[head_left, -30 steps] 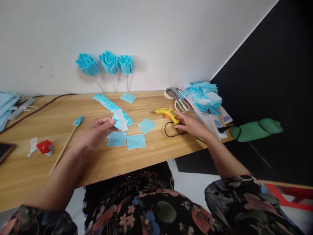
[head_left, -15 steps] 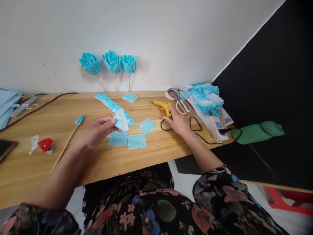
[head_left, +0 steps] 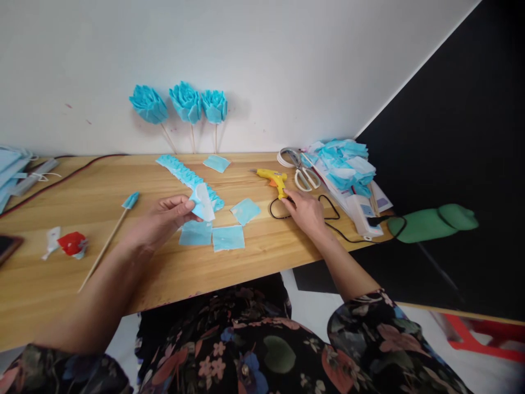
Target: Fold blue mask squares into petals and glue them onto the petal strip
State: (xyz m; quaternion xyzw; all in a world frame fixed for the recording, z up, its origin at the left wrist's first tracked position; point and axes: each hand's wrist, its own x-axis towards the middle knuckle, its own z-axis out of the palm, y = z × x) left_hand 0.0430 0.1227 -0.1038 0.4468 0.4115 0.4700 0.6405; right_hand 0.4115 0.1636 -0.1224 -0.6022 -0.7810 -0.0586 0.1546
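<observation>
Wooden tabletop (head_left: pixel 266 257): right hand (head_left: pixel 307 211) now covers less of the glue gun (head_left: pixel 272 175).

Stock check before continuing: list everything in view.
Flowers: three, blue, against wall
Ruffled band: one, blue, table middle
Squares: four, blue, near band
Glue gun: one, yellow, centre
Cord: one, black, right
Scissors: one, white handles, back right
Ring: one, white, by scissors
Heap: one, blue and white, right
Power strip: one, white, right
Unclear thing: one, green, far right
Frame: one, red, lower right
Stick: one, blue tip, left
Wrapper: one, red, left
Scrap: one, white, beside wrapper
Slab: one, dark, left edge
Masks: several, blue, far left
Wires: some, dark, back left
Table: one, brown, underneath
Sleeves: two, floral, bottom
Left grip: one, bare, holding blue piece
Right grip: one, bare, by glue gun
</observation>
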